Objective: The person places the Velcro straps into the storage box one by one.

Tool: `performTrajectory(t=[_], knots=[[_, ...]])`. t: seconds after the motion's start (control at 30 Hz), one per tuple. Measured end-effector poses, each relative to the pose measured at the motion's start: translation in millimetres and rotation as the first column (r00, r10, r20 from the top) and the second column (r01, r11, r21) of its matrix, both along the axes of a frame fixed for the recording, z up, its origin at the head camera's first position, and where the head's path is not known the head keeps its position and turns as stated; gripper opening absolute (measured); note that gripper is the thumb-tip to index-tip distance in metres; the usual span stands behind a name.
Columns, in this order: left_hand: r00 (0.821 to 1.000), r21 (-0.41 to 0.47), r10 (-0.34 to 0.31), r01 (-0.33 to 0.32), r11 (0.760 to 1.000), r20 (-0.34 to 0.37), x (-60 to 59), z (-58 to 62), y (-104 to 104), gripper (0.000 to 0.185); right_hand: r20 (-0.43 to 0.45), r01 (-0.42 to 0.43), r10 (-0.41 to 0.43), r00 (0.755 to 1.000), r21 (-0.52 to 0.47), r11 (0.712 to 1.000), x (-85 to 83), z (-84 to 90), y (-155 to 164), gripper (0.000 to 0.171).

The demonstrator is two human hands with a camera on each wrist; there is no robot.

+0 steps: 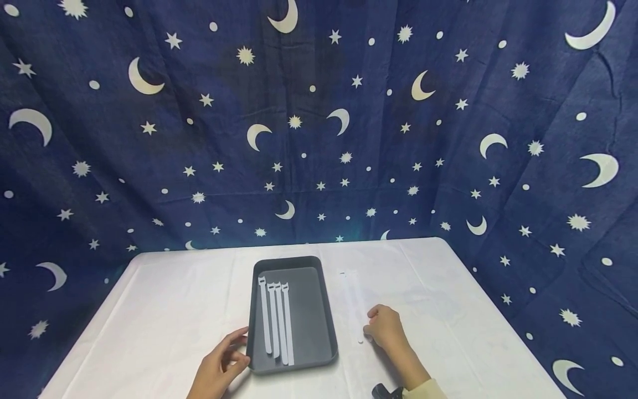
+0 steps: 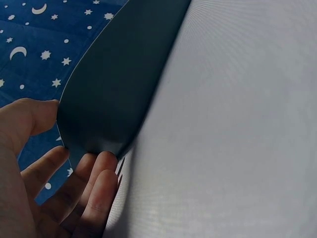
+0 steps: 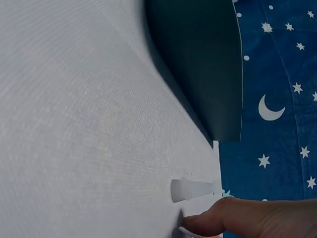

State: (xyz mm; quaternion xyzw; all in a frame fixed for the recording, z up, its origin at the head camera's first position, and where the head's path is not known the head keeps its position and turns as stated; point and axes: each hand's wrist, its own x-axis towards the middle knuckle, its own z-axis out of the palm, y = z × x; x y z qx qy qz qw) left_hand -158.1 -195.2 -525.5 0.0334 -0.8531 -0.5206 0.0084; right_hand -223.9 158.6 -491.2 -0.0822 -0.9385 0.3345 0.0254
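A dark grey tray (image 1: 314, 316) holds several white hook-and-loop cable straps (image 1: 277, 321) lying side by side in its left half, slotted heads at the far end. My left hand (image 1: 219, 363) grips the tray's near left corner, thumb and fingers against its wall; the left wrist view shows the thumb (image 2: 42, 114) at the rim and fingertips (image 2: 105, 163) low on the wall. Right of the tray, my right hand (image 1: 387, 328) pinches the near end of a white strap, mostly hidden by the fingers. Beside it another white strap (image 3: 195, 189) lies flat on the cloth.
White cloth (image 1: 189, 293) covers the table. A dark blue curtain (image 1: 299, 138) with moons and stars hangs behind and along the right side. A black wrist device (image 1: 382, 391) sits by the right sleeve (image 1: 426, 390).
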Motion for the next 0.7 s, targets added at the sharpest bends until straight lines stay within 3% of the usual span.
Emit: performTrajectory(t=[0.37, 0.53, 0.7], knots=[[0.999, 0.042, -0.009, 0.011, 0.999, -0.046, 1.5, -2.3, 1, 0.056, 0.024, -0.017, 0.016, 1.000, 0.022, 1.000, -6.8, -0.9, 1, 0.028], [0.999, 0.033, -0.013, 0.014, 0.999, -0.043, 0.8, -1.5, 1, 0.057, 0.066, -0.030, 0.033, 0.997, -0.048, 0.998, -10.4, 1.2, 8, 0.024], [0.999, 0.031, -0.013, 0.014, 0.999, -0.035, 1.0, -0.3, 1, 0.056, 0.132, -0.024, 0.048, 0.990, -0.181, 0.983, -16.9, 0.0, 19, 0.025]])
